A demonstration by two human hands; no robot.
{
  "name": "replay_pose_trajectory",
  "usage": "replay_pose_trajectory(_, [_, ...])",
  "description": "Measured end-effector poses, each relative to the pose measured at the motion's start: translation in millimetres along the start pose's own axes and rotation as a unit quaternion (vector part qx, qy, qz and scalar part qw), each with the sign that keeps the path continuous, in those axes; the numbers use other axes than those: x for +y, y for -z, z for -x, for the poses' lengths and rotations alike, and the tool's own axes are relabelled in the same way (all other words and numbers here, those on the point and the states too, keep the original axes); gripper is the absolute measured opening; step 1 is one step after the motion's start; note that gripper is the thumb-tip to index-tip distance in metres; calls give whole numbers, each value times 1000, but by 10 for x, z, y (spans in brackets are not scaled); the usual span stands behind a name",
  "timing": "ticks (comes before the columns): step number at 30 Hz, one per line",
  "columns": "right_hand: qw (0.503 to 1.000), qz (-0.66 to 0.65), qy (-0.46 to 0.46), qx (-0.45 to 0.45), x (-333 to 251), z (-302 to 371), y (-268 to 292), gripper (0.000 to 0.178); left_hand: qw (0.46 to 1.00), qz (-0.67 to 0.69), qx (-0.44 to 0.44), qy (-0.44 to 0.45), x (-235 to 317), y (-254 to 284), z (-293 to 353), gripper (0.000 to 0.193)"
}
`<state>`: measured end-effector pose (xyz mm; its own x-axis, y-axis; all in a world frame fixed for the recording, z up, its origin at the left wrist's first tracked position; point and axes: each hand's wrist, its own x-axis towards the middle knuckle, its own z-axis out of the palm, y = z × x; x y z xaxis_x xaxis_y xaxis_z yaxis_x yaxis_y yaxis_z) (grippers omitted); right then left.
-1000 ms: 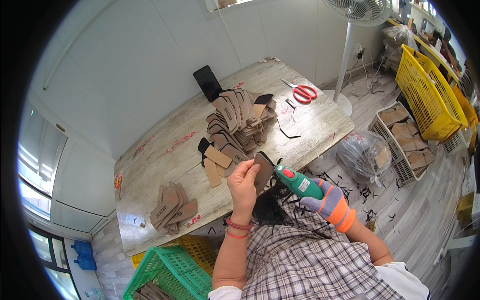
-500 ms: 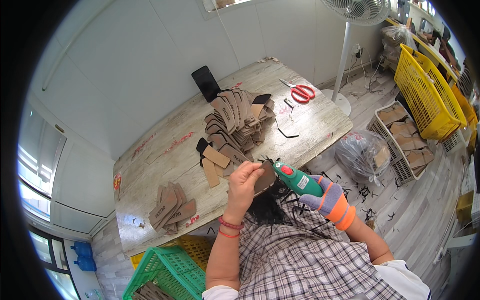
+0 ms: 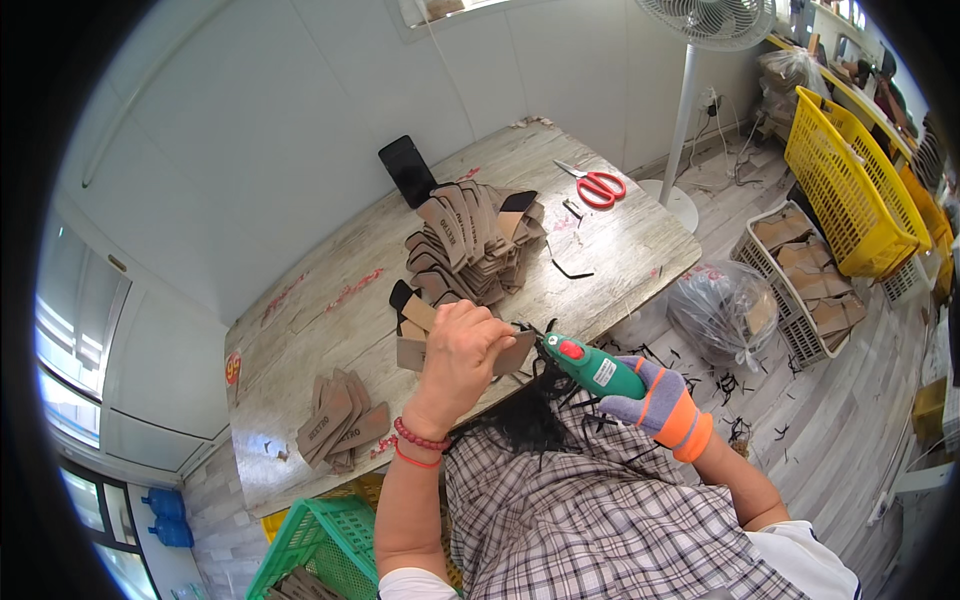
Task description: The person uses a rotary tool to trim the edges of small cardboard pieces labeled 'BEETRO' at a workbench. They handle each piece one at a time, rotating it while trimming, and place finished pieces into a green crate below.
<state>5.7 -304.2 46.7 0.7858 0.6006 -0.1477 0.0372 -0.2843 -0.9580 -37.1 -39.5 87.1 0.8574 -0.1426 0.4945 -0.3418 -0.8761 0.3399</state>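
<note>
Left hand clamps a brown cardboard tag above the table edge, gloved right hand at four o'clock grips a green handheld tool against it; a slipping tip could catch the bare fingers.

We see a table ahead of us, with a wall behind it. A phone leans against that wall at the table's far edge. Just in front of the phone sits a big heap of cardboard pieces. To the right of the heap lie scissors, near the table's far right corner. A smaller pile of pieces lies on the near left part of the table. Our left hand is raised between us and the heap, gripping one piece; our right hand is just to its right, holding a tool whose tip meets that piece. A crate stands below the table's near left edge. On the floor to the right are a bag, a tray and a basket, with a fan behind.
</note>
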Motion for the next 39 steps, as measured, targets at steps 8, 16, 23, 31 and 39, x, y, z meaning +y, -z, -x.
replay_pose_trajectory(8, [999,-32,16,16,192,-79,-113,57,997,8,-10,82,-126,182,146,7])
replay_pose_trajectory(16, [995,-81,-59,15,235,-8,-70,52,850,-107,94,508,-1702,1014,1839,14])
replay_pose_trajectory(23, [997,-68,-35,31,280,-28,-121,49,851,-362,186,331,-1785,362,1498,20])
replay_pose_trajectory(31, [1000,-7,-1,31,321,-31,-167,55,799,-183,157,551,-1853,-638,171,57])
replay_pose_trajectory(39, [999,-3,-1,33,356,-58,-232,57,864,1,204,461,-2228,-555,693,36])
